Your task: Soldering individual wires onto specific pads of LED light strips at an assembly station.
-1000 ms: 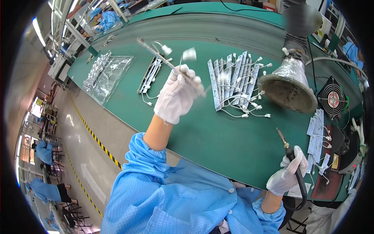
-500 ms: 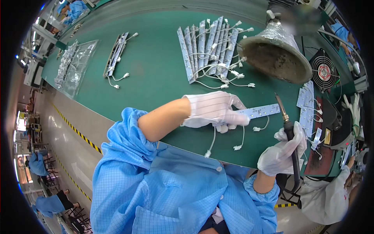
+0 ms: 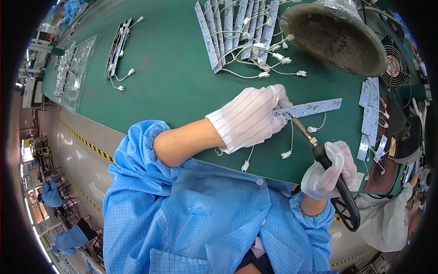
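My left hand (image 3: 253, 116), in a white striped glove, is closed on the left end of a narrow LED light strip (image 3: 317, 108). Its fingertips hide that end of the board. Thin white wires with small white connectors (image 3: 286, 155) trail below it onto the green tabletop. My right hand (image 3: 331, 170), also gloved, grips a soldering iron (image 3: 322, 156) by its black handle. The iron's tip points up and left, at the strip just beside my left fingertips. Whether the tip touches the board I cannot tell.
Several LED strips (image 3: 226, 32) with tangled wires lie at the back, beside a large metal fume hood (image 3: 335, 39). Shorter boards (image 3: 369, 107) and a round fan (image 3: 393, 66) are on the right. Far left are more strips (image 3: 118, 48) and a clear plastic tray (image 3: 85, 68).
The soldering iron has swung left and down, bringing its tip from beyond the strip's right end to beside my left fingertips. The view has shifted slightly.
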Tool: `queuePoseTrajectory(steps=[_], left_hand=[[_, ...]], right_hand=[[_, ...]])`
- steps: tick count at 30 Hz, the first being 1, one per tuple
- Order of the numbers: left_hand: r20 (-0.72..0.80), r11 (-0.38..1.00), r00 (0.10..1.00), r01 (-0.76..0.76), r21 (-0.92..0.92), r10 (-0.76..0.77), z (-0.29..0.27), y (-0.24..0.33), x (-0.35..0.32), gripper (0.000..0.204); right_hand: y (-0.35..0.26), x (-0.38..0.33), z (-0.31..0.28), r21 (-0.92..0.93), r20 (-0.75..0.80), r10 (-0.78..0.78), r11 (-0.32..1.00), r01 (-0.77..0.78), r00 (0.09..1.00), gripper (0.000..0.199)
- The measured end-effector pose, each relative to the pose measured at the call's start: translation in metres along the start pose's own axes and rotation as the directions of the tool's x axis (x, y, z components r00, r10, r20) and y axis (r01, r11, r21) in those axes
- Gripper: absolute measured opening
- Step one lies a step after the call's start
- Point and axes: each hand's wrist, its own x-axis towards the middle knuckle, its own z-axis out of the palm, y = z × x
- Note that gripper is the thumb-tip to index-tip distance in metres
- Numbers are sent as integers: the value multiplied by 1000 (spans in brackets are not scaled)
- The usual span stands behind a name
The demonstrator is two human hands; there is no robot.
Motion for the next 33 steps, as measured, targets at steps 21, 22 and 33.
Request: queuePoseTrajectory(steps=[21, 22, 33], left_hand=[[32, 996, 997, 75, -46, -73, 0, 4, 2, 24], [24, 999, 999, 31, -30, -30, 0, 0, 3, 24], [-21, 997, 998, -61, 51, 62, 1, -3, 3, 26]], right_hand=[[-3, 9, 1, -56, 74, -113, 991, 118, 991, 14], [-2, 5, 2, -65, 16, -93, 993, 94, 996, 14], [-5, 10, 0, -84, 31, -66, 994, 69, 997, 13]])
